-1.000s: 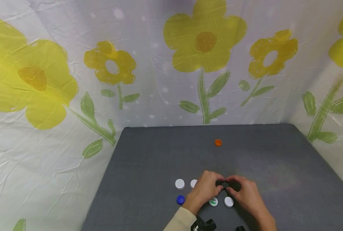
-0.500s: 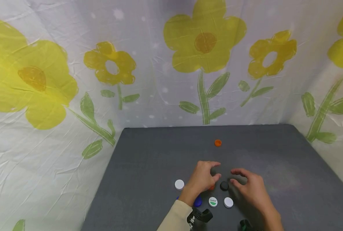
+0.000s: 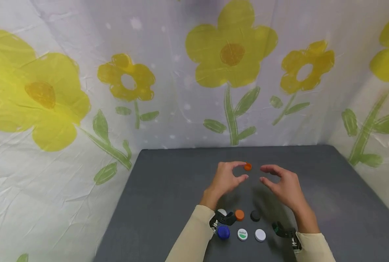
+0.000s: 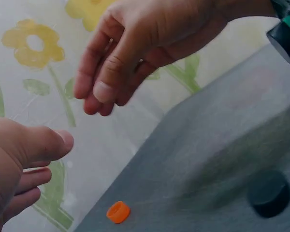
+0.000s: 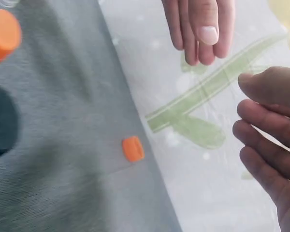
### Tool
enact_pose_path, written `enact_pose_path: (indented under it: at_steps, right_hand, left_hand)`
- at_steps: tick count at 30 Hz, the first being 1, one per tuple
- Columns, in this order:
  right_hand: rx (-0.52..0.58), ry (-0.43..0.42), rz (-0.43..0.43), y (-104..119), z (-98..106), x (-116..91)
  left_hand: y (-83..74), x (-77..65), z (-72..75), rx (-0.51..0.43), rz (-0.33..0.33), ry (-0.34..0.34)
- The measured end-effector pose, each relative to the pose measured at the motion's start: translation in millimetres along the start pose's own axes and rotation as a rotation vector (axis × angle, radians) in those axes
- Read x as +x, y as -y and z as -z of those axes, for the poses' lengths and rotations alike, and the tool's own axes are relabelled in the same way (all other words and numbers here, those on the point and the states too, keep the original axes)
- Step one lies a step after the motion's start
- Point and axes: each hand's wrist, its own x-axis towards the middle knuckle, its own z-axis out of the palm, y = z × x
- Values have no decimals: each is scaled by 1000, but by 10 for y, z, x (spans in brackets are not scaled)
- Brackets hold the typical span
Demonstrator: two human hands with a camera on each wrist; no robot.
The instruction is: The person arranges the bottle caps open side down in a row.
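My left hand [image 3: 225, 178] is raised over the table with thumb and forefinger spread, holding nothing. Facing it, my right hand [image 3: 284, 185] has its fingers parted in the same way and is likewise unloaded. Between and just beyond their fingertips, a small orange bottle cap [image 3: 248, 166] lies hollow side up on the table; the right wrist view shows this far cap [image 5: 133, 149] apart from both hands. Nearer me sit a black cap [image 3: 255, 215], another orange cap [image 3: 239, 215], a blue cap [image 3: 223, 232], a white cap with green print [image 3: 242, 234] and a plain white cap [image 3: 260, 235].
A further white cap [image 3: 222, 211] is partly covered by the left wrist's camera strap [image 3: 225, 218]. The dark grey table [image 3: 168, 189] ends at a flower-printed cloth [image 3: 175, 72] behind it. My left sleeve [image 3: 189, 236] crosses the near left part of the table.
Both hands have let go of the black cap, spread apart and moved forward towards the far orange cap. The black cap stays in the near rows. My left forearm covers the leftmost caps.
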Motion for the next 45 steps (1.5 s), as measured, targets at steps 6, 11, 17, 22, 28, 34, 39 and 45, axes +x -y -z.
enact_pose_path:
  at_steps: [6,11,17,22,28,34,39,45]
  right_hand:
    - [41,28,-20,-98,9,309]
    - [86,58,-46,-227,-25,512]
    - [180,76,-118,-412,-134,657]
    - [261,60,-146,-584,-273,709]
    - [258,80,-218,-817,-447,721]
    - [273,116,-282,-941,-581,726]
    - [288,147,-309,-976,-674,736]
    - [278,179,-320,-1043,-802,696]
  left_hand:
    - [75,204,18,-35,-7,13]
    - [147,391,-25,-37,-62,9]
    - [300,543,-164,-81,-80,0]
    - [428,595,-302,-104,-23,-15]
    - [543,632,-443,-144,82,-13]
    - [642,632,-532,-175,162,14]
    - [701,646,-589,-164,188,30]
    - [763,643,-690,-129,195,39]
